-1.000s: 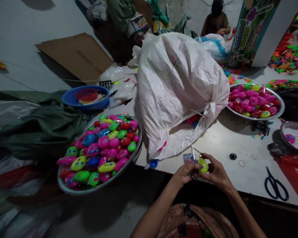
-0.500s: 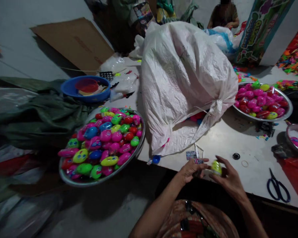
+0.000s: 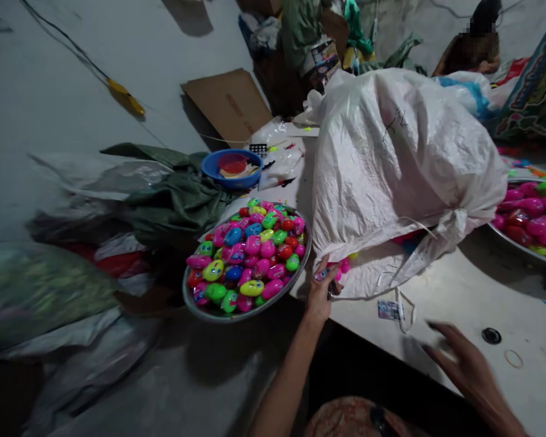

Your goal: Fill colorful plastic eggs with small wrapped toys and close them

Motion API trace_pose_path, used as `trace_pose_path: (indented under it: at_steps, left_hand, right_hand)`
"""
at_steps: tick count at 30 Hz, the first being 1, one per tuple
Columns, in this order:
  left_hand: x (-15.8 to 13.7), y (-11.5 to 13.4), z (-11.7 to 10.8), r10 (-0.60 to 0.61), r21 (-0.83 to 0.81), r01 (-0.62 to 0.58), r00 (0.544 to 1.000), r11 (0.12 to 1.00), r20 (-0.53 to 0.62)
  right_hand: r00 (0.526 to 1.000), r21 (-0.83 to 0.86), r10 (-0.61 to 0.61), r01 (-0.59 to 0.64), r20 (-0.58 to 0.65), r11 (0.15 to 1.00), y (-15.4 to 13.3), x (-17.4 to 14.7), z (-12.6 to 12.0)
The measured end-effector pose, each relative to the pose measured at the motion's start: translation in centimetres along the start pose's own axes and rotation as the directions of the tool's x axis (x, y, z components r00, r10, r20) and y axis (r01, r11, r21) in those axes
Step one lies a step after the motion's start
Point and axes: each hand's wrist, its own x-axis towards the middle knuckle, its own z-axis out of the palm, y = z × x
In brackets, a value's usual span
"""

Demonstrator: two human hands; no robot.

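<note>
The left hand (image 3: pixel 322 294) is at the near left corner of the sack (image 3: pixel 400 158), its fingers raised against the sack's mouth. A dark item shows by its palm, but I cannot tell whether the fingers hold that, the sack's edge or something else. Pink pieces (image 3: pixel 344 266) lie just right of the fingertips, inside the mouth, which faces the near side, probably so that its contents can be got at from the seat. The right hand (image 3: pixel 464 358) is blurred over the near edge of the table (image 3: pixel 457 297), thumb and finger well apart, with nothing visible between them.

A small card (image 3: pixel 388 310) and a white loop (image 3: pixel 408 315) lie between the hands, with a black ring (image 3: pixel 491 335) and a thin band (image 3: pixel 513 359) farther right; small items are perhaps kept there for easy reach.

Left of the left hand, the metal basin (image 3: pixel 191 306) is heaped with bright plastic eggs (image 3: pixel 255 267). Its rim comes close to the table's left edge, leaving the left arm a narrow passage. The sack's bulk bars the far side; the right hand has more room sideways along the near edge.
</note>
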Motion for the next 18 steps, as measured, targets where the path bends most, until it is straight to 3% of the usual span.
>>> trace_pose_path:
  at_steps: [2,4,7,9,14,18]
  left_hand:
    - [-1.0,0.2,0.0,0.039,-0.001,-0.039,0.999,0.999,-0.028]
    - [-2.0,0.4,-0.2,0.047,0.002,-0.047,0.998,0.999,-0.052]
    - [-3.0,0.4,-1.2,0.036,-0.034,-0.039,0.996,0.999,-0.084]
    - [-3.2,0.0,-1.9,-0.009,-0.094,0.002,0.997,0.996,-0.073]
    - [-2.9,-3.4,-1.6,-0.263,-0.146,0.266,0.964,0.953,0.040]
    - [-2.1,-5.6,0.8,-0.229,-0.091,0.222,0.971,0.971,-0.066]
  right_hand:
    - [0.966,-0.153,-0.207,0.231,0.156,0.961,-3.0,5.6,6.3]
    - [0.881,-0.279,-0.367,0.448,0.298,0.850,-6.2,10.3,12.2]
    - [0.803,-0.329,-0.406,0.562,0.436,0.759,-8.6,13.8,17.3]
    - [0.811,-0.343,-0.382,0.547,0.443,0.764,-7.8,14.0,17.8]
    - [0.901,-0.459,-0.236,0.394,0.363,0.796,-3.4,13.5,14.6]
    - [0.937,-0.464,-0.150,0.291,0.316,0.837,-3.4,14.7,14.2]
